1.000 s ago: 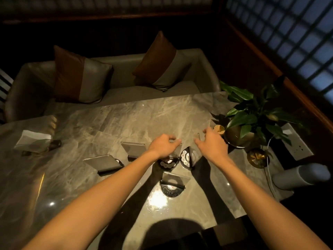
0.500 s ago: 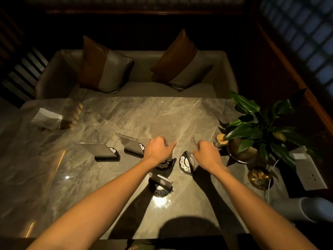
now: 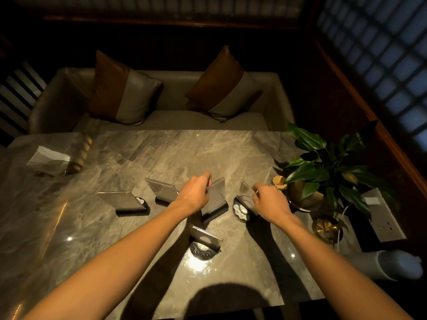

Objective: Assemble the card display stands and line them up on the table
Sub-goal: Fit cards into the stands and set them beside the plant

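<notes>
Several card display stands, each a clear panel in a dark base, sit on the marble table (image 3: pixel 143 158). Two stand in a row at the left: one (image 3: pixel 126 202) and another (image 3: pixel 163 191). My left hand (image 3: pixel 196 192) grips the clear panel of a third stand (image 3: pixel 216 202), which is upright on its base. My right hand (image 3: pixel 269 200) pinches a tilted clear panel (image 3: pixel 245 189) over a round dark base (image 3: pixel 240 210). A fifth stand (image 3: pixel 204 242) sits nearer me, under a bright light reflection.
A potted plant (image 3: pixel 323 167) in a brass pot stands at the right, with a small brass dish (image 3: pixel 327 228) and a power strip (image 3: pixel 381 215) beside it. A napkin holder (image 3: pixel 49 159) is far left. A sofa with two cushions lies beyond the table.
My left hand has stood its stand upright, panel now clearly raised in its base. My right hand has lifted and tilted its clear panel over the round base. The view shifted slightly.
</notes>
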{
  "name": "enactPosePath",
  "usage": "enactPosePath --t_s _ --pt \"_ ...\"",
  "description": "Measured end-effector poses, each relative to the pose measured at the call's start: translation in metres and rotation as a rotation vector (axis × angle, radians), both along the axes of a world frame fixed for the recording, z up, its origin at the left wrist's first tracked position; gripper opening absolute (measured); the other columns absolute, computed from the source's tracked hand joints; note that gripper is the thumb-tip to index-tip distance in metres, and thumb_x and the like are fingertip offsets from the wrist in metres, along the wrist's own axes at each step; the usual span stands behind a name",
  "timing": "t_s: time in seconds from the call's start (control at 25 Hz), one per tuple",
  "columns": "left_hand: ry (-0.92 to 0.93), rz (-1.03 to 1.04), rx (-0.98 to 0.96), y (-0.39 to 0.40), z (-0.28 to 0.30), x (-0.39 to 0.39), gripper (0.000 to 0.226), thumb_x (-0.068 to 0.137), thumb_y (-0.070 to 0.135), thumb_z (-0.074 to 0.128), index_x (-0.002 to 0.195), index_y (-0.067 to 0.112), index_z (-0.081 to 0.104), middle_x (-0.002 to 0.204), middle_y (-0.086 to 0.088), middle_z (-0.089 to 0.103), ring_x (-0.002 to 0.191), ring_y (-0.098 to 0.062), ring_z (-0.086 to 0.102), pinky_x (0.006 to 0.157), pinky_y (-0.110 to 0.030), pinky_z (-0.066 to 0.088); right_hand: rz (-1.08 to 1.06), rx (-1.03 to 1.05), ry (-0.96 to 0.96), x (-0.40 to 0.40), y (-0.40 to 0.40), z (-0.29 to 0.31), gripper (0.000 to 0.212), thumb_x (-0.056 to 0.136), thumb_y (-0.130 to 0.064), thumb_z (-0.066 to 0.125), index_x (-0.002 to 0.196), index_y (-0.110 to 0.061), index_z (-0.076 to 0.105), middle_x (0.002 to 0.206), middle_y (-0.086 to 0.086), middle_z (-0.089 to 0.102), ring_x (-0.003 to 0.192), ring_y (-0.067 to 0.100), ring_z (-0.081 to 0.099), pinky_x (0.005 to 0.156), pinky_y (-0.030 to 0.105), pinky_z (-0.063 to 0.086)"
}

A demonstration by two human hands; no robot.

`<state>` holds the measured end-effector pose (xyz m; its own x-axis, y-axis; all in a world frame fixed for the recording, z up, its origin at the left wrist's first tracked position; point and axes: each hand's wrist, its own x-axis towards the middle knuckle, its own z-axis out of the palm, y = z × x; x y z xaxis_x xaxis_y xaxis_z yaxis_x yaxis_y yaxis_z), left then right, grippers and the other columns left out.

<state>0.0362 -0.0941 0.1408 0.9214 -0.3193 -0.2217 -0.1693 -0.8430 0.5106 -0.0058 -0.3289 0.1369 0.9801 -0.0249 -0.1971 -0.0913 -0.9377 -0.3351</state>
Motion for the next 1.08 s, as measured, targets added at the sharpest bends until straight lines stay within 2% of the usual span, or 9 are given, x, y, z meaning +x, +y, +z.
enactPosePath --t_s 0.16,0.28,0.44,0.56,0.64,0.76,0.84,0.96,1.08 --pt "0.000 -0.049 -0.009 0.011 -0.005 0.005 0.044 0.086 -0.007 0.053 0.124 0.014 0.055 0.101 -0.012 0.068 0.092 -0.031 0.064 0.077 -0.044 0.053 -0.008 -0.082 -0.007 0.006 0.003 -0.005 0.020 0.097 -0.012 0.053 0.112 -0.015 0.067 0.100 0.011 0.074 0.092 0.035 0.069 0.078 0.046 0.056" --pt "0.018 -0.069 -0.007 0.014 -0.012 0.009 0.033 0.089 -0.003 0.055 0.115 0.014 0.066 0.107 -0.011 0.072 0.100 -0.029 0.066 0.083 -0.041 0.054 -0.036 -0.057 0.001 0.011 -0.001 -0.007 0.026 0.097 -0.012 0.052 0.118 -0.018 0.067 0.107 0.010 0.075 0.096 0.035 0.069 0.079 0.046 0.055" --pt "0.088 -0.042 -0.052 0.020 -0.012 0.019 0.020 0.094 0.010 0.063 0.111 0.018 0.071 0.113 -0.005 0.072 0.106 -0.022 0.066 0.090 -0.038 0.053 -0.020 -0.017 0.038 0.027 -0.006 -0.011 0.028 0.099 -0.015 0.052 0.123 -0.018 0.067 0.114 0.011 0.074 0.102 0.034 0.068 0.080 0.046 0.056" --pt "0.131 -0.104 -0.005 0.019 -0.012 0.024 0.019 0.094 0.014 0.065 0.111 0.020 0.073 0.111 -0.002 0.073 0.106 -0.022 0.066 0.091 -0.038 0.053 0.016 -0.021 0.076 0.038 -0.011 -0.013 0.025 0.099 -0.017 0.054 0.119 -0.020 0.068 0.111 0.010 0.075 0.101 0.034 0.068 0.077 0.044 0.055" --pt "0.077 -0.132 0.048 0.015 -0.009 0.027 0.024 0.094 0.014 0.065 0.115 0.020 0.073 0.116 -0.003 0.071 0.108 -0.022 0.064 0.093 -0.039 0.051 0.051 -0.021 0.095 0.049 -0.015 -0.012 0.023 0.098 -0.019 0.056 0.116 -0.022 0.069 0.111 0.008 0.075 0.101 0.032 0.069 0.079 0.045 0.056" --pt "-0.107 -0.123 0.234 0.006 0.000 0.035 0.027 0.091 0.013 0.068 0.116 0.021 0.073 0.115 -0.006 0.060 0.110 -0.027 0.052 0.086 -0.033 0.044 0.095 0.012 0.140 0.078 -0.024 -0.006 0.024 0.100 -0.025 0.058 0.121 -0.022 0.070 0.114 0.005 0.075 0.102 0.028 0.069 0.082 0.046 0.058" --pt "-0.150 -0.090 0.416 0.000 0.006 0.038 0.027 0.092 0.009 0.063 0.116 0.018 0.073 0.116 -0.008 0.062 0.110 -0.029 0.054 0.085 -0.036 0.046 0.115 0.077 0.157 0.098 -0.031 -0.003 0.024 0.101 -0.027 0.057 0.120 -0.021 0.071 0.113 0.004 0.075 0.098 0.025 0.070 0.082 0.048 0.059" --pt "-0.088 -0.035 0.565 -0.012 0.007 0.034 0.031 0.091 0.007 0.055 0.114 0.019 0.072 0.110 -0.007 0.070 0.103 -0.027 0.066 0.079 -0.037 0.051 0.154 0.187 0.165 0.122 -0.041 0.000 0.021 0.101 -0.025 0.058 0.117 -0.020 0.072 0.112 0.003 0.075 0.096 0.022 0.069 0.080 0.045 0.061" --pt "-0.008 -0.022 0.547 -0.028 0.008 0.031 0.024 0.086 0.008 0.057 0.101 0.020 0.072 0.097 -0.007 0.073 0.093 -0.030 0.069 0.067 -0.034 0.045 0.228 0.190 0.143 0.141 -0.047 -0.001 0.023 0.102 -0.024 0.057 0.120 -0.020 0.070 0.114 0.004 0.074 0.094 0.019 0.066 0.067 0.032 0.056"
